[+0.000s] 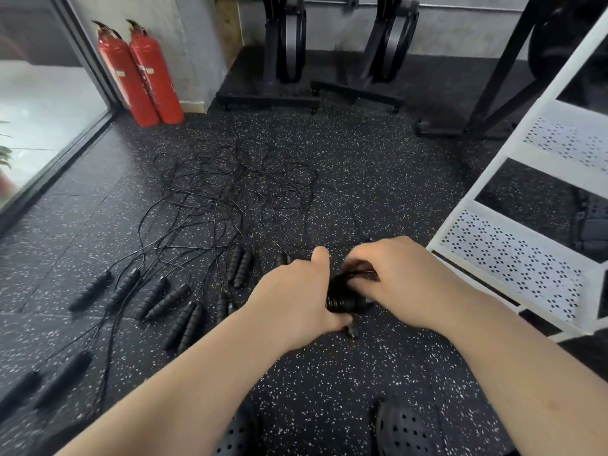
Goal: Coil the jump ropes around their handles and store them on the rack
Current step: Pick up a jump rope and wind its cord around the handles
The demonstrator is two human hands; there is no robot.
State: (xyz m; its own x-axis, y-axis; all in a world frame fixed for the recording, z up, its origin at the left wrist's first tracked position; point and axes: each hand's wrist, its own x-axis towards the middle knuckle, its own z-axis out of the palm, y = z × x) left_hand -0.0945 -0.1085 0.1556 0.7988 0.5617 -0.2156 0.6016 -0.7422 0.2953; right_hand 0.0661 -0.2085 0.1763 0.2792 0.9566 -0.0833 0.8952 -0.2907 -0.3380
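Coiled jump rope (345, 296) within both hands' curled fingers (357, 261)

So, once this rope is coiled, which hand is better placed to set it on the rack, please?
Probably the right hand: it holds the coiled bundle and is nearer the white rack. The left hand, also gripping the bundle, is farther away.

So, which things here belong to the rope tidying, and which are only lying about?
Belong to the job:
- left hand and right hand, both holding the rope bundle
- tangled ropes on the floor
- loose handles
- white rack

Only lying about:
- two fire extinguishers
- black machines by the wall
- plant
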